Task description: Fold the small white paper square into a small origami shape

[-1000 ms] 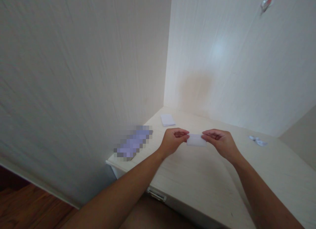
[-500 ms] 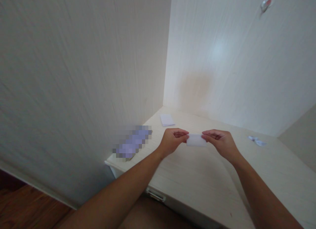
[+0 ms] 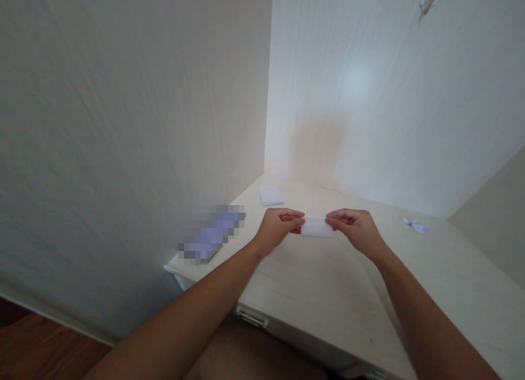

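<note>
Between my two hands is a small white rectangle of paper (image 3: 317, 227), which looks folded and is held up over the desk top. My left hand (image 3: 279, 227) pinches its left end between thumb and fingers. At the right end, my right hand (image 3: 351, 227) grips the upper corner in the same way. Beyond my left hand, a white square of paper (image 3: 270, 195) lies flat on the desk near the back corner.
The pale wood-grain desk (image 3: 311, 292) meets walls at the left and back. A purple item (image 3: 213, 235), blurred by pixels, lies along the left edge. A small white-and-grey piece (image 3: 415, 225) rests at the right. A drawer handle (image 3: 251, 316) is on the front.
The whole view has shifted slightly, so everything sits a little further left. Both hands keep their pinch on the paper, with hardly any movement over the desk.
</note>
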A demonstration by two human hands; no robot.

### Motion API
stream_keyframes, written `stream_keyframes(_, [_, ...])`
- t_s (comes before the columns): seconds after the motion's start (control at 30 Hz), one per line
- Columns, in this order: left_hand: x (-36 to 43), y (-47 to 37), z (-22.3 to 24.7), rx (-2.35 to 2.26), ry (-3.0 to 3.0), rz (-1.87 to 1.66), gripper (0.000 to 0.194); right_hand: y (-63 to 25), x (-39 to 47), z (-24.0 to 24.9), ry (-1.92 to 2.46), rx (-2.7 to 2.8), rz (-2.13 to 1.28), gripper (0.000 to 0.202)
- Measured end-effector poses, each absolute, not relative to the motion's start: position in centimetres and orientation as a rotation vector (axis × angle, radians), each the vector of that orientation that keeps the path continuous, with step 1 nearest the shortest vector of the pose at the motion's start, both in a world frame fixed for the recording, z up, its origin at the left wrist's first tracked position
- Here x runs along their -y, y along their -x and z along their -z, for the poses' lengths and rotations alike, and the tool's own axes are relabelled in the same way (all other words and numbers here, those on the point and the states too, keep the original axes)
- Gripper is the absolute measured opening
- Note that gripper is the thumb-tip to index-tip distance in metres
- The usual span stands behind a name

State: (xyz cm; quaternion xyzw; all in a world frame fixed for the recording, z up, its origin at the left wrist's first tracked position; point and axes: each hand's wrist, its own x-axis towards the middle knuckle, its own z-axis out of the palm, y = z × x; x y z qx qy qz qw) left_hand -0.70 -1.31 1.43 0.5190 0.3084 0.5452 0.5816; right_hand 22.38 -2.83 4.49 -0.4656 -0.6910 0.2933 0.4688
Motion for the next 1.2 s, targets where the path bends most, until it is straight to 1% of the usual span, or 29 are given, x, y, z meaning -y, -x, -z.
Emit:
stream_keyframes(0.23, [1.04, 0.67, -1.32, -0.735, -1.181, -1.295, 0.034, -21.81, 3.1, -4.86, 1.171, 1.678, -0.764, 0.037])
stream_keyframes(0.53, [1.4, 0.52, -1.64, -0.751, -1.153, -1.317, 0.033, -21.67, 3.02, -4.64, 1.14, 1.652, -0.733, 0.036])
stream_keyframes(0.8, [1.26, 0.54, -1.6, -0.754, -1.159, -1.343, 0.036, -21.84, 2.74, -4.38, 1.124, 1.665, -0.705, 0.04])
stream_keyframes(1.2, [1.36, 0.46, -1.44, -0.74, -1.196, -1.369, 0.033, -22.24, 2.62, -4.1, 1.105, 1.641, -0.761, 0.039])
